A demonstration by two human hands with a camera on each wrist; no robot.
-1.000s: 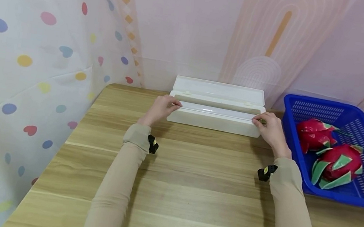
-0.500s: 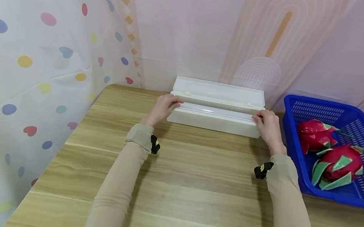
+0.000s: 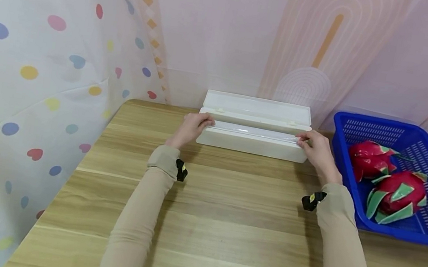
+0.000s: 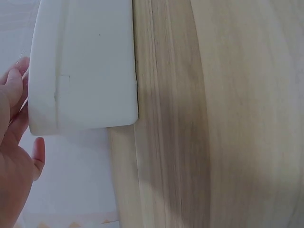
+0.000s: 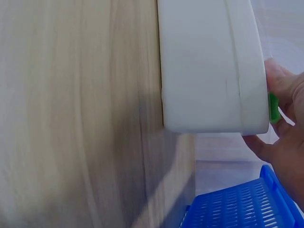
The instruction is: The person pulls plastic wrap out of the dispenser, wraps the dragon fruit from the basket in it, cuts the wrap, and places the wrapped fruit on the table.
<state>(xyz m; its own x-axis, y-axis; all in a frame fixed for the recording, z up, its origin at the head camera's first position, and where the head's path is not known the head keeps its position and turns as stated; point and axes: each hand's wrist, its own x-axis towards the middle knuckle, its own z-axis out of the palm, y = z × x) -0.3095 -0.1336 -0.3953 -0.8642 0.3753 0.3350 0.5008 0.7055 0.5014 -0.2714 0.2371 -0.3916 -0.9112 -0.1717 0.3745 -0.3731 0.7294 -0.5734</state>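
A long white dispenser box point(image 3: 251, 144) stands at the back of the wooden table point(image 3: 228, 208), its lid point(image 3: 256, 106) tipped open against the wall. A strip of clear film point(image 3: 255, 131) runs along its top front edge. My left hand point(image 3: 204, 121) pinches the film at the box's left end. At the right end my right hand point(image 3: 303, 140) pinches it, beside a small green part point(image 5: 273, 107). In the left wrist view the box point(image 4: 85, 66) lies next to my left hand point(image 4: 19, 95). The right wrist view shows the box end point(image 5: 209, 66) with my right hand point(image 5: 278, 121) behind it.
A blue plastic basket point(image 3: 376, 120) sits at the right of the table, close to the box, and holds two red dragon fruits point(image 3: 368, 159) point(image 3: 396, 193). Curtains with coloured dots hang along the left side, and a pink wall stands behind the box.
My right hand and forearm shifted slightly at the box's right end. The left hand and the box stayed where they were.
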